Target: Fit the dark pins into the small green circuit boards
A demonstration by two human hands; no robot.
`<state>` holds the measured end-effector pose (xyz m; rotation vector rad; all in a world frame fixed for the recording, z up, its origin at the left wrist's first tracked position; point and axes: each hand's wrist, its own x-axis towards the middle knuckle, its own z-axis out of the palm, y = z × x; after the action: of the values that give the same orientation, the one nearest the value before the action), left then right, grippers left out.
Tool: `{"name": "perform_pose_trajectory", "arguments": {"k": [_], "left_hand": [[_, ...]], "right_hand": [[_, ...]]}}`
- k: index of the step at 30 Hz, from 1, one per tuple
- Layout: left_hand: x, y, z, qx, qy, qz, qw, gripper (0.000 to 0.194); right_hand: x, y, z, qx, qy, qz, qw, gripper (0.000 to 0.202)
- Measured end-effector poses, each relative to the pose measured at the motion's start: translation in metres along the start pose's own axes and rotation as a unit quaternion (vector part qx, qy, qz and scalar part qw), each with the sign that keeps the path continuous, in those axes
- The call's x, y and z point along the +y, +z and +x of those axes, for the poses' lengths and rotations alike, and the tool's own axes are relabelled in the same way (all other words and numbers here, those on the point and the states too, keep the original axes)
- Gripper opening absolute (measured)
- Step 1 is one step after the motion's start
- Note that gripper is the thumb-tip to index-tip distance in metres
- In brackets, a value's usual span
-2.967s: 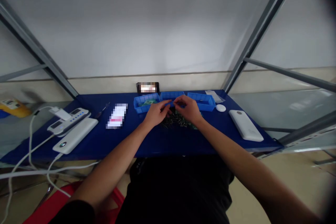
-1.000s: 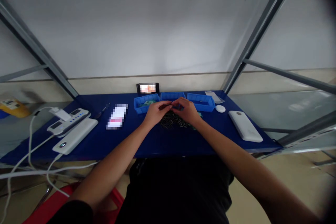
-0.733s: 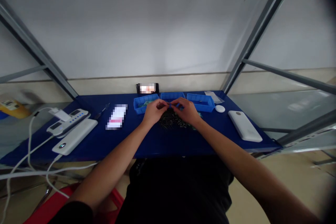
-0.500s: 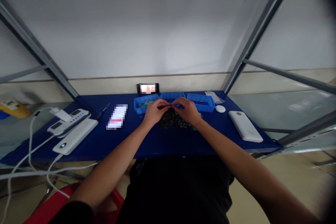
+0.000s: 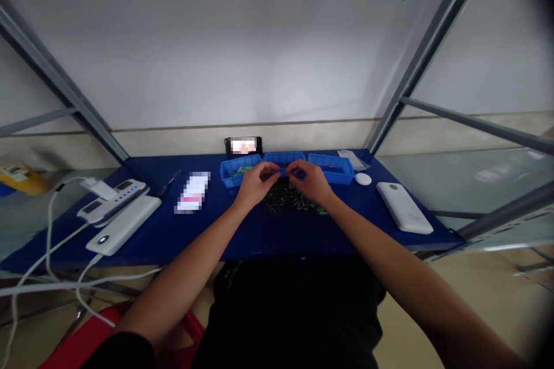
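My left hand [image 5: 256, 182] hovers over the middle of the blue table, thumb and forefinger slightly apart, with nothing visible between them. Facing it, my right hand [image 5: 310, 180] has its fingertips pinched together; whatever they hold is too small to make out. Below both hands lies a pile of small dark, thin parts [image 5: 279, 197], with silvery bits on its right side and some green pieces [image 5: 319, 209] partly hidden by my right wrist. Just behind the hands stand a left blue bin [image 5: 229, 183] containing greenish pieces, a middle blue bin [image 5: 284, 157] and a right blue bin [image 5: 341, 177].
A phone [image 5: 193, 192] lies left of my arm, and another phone [image 5: 243, 145] leans at the back. Further left are a power strip [image 5: 115, 203], a white power bank [image 5: 125, 225] and cables. On the right are a round white object [image 5: 362, 179] and another power bank [image 5: 404, 208].
My fingertips, which met over the pile, have drawn a little apart. The left thumb and forefinger have parted. Bins and pile look the same.
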<state>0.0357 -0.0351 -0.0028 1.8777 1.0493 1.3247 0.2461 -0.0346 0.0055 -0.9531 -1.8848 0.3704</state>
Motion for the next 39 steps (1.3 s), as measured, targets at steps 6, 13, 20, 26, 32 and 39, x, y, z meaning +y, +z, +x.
{"name": "perform_pose_trajectory", "arguments": {"k": [6,13,20,26,32,39], "left_hand": [[-0.001,-0.001,-0.001,-0.017,0.016,0.041,0.999,0.012],[0.002,0.002,-0.006,-0.097,0.121,0.151,0.976,0.012],[0.003,0.006,-0.01,-0.197,0.211,0.18,0.94,0.015],[0.005,0.007,-0.01,-0.207,0.236,0.207,0.927,0.02],[0.004,0.008,-0.011,-0.208,0.237,0.205,0.926,0.028],[0.0,0.006,-0.01,-0.215,0.235,0.214,0.923,0.025]], "right_hand": [[0.001,-0.006,0.001,0.046,-0.038,-0.042,0.997,0.024],[0.014,-0.008,0.004,0.048,-0.068,-0.112,0.99,0.03],[0.016,-0.007,0.003,0.052,-0.072,-0.118,0.989,0.026],[0.014,-0.007,0.003,0.054,-0.056,-0.116,0.99,0.023],[0.01,-0.008,0.002,0.052,-0.048,-0.11,0.991,0.02],[0.014,-0.006,0.002,0.046,-0.043,-0.108,0.992,0.019]]}}
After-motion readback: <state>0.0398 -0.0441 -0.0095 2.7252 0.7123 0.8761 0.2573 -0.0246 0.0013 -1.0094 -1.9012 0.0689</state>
